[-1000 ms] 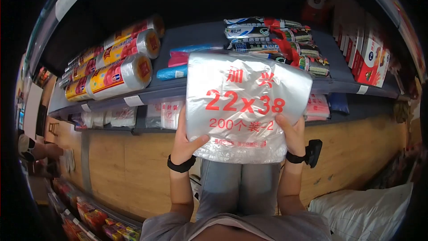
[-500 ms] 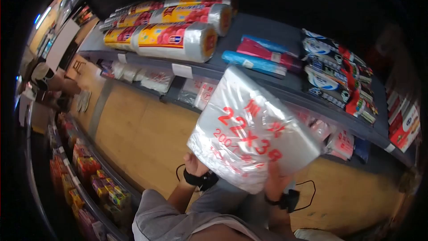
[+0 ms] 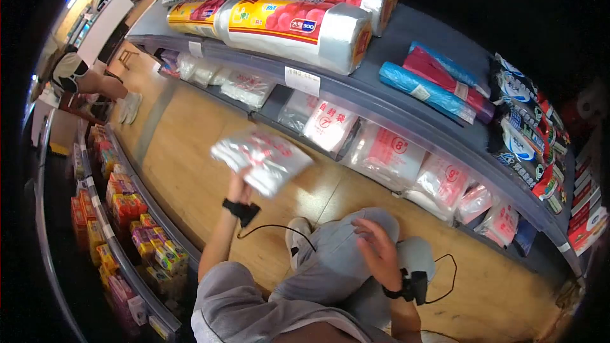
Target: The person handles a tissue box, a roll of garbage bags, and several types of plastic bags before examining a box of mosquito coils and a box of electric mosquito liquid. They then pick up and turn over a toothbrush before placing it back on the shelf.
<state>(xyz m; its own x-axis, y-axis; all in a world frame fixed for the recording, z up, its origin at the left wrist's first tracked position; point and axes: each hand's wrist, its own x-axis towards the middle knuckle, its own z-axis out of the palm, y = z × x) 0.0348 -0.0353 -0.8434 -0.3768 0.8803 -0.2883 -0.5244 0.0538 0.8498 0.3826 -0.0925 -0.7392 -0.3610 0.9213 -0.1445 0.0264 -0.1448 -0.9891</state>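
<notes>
My left hand grips one edge of a clear pack of plastic bags with red print, holding it out over the floor; motion smears the print. Above my knee hangs my right hand, empty, with its fingers apart. Nearest to the pack, on the low shelf, are a white zip-bag pack marked 7 and a flat clear pack. Farther right lie packs marked 8 and 9.
Large rolls of bags fill the left of the upper shelf. Blue and pink rolls and black packs lie farther right. Another shelf with small boxes runs along my left. A person is in the aisle beyond.
The bag pack has gone from both hands to my left hand alone, moving left and lower. My right hand has let go and now hangs above my knee. The view has turned.
</notes>
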